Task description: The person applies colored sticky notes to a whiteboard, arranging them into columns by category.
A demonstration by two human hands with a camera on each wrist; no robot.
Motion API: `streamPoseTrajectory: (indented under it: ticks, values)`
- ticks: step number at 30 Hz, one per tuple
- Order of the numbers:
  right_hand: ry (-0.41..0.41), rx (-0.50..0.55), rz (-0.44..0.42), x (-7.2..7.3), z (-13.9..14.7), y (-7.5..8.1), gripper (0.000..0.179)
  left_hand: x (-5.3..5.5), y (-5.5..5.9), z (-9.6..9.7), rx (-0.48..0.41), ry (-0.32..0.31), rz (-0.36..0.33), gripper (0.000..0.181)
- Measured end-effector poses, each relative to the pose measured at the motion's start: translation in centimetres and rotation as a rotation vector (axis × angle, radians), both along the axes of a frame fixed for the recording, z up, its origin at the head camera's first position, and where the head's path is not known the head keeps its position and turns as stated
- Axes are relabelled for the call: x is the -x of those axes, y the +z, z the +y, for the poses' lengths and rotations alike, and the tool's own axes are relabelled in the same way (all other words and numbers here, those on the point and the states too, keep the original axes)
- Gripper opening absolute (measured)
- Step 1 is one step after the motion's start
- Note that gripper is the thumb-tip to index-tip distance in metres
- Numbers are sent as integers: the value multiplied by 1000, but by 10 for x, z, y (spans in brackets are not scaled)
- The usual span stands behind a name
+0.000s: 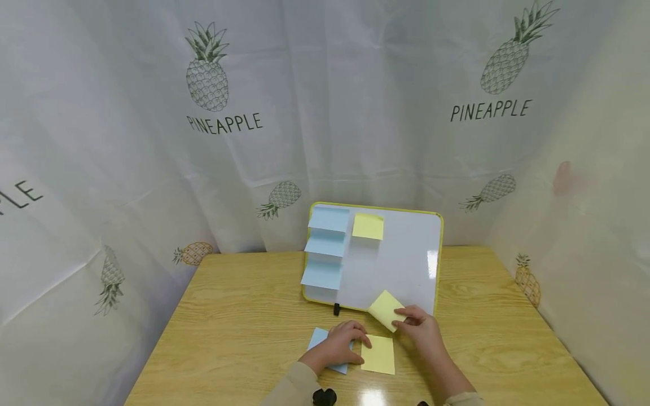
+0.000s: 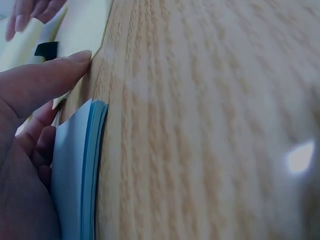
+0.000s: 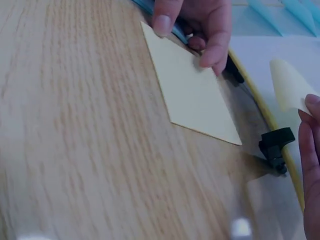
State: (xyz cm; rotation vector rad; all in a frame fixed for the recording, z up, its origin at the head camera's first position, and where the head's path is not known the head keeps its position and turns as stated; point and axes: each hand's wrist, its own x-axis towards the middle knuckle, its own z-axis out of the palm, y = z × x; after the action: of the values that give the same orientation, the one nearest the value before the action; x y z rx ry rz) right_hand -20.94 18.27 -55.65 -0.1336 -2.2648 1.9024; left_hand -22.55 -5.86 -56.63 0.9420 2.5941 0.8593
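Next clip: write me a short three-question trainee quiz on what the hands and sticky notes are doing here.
1. True or false: the right hand pinches a loose yellow paper sticky note.
2. How many blue sticky notes are stuck on the yellow-framed whiteboard?
3. Which things does the left hand press on the wooden table: A) the blue note pad and yellow note pad; B) the whiteboard; C) nothing?

Key: 1 true; 2 three; 3 A.
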Motion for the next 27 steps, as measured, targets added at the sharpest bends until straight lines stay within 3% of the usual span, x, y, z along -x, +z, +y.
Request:
streamPoseTrajectory:
  ticks: [5, 9, 13, 16, 19, 22, 25, 27]
  values:
    - [7, 57, -27, 0, 0, 11, 21, 1, 0, -1, -61, 20, -43, 33]
    - [22, 102, -47, 1, 0, 19, 23, 3, 8, -2, -227, 89, -170, 34]
    - [23, 125, -55, 2, -2, 29, 34, 4, 27, 0, -410, 201, -265, 29]
    - [19, 112, -61, 4, -5, 37, 38, 9, 44, 3, -512, 253, -260, 32]
    - [9, 105, -52, 7, -9, 44, 35, 16, 62, 5, -565, 261, -244, 49]
    - [-5, 113, -42, 11, -13, 51, 26, 22, 77, 6, -565, 257, -248, 59]
    - [5, 145, -30, 15, -17, 57, 16, 27, 90, 5, -557, 278, -247, 51]
    - [25, 190, -3, 18, -20, 61, 12, 29, 99, 3, -533, 294, -207, 44]
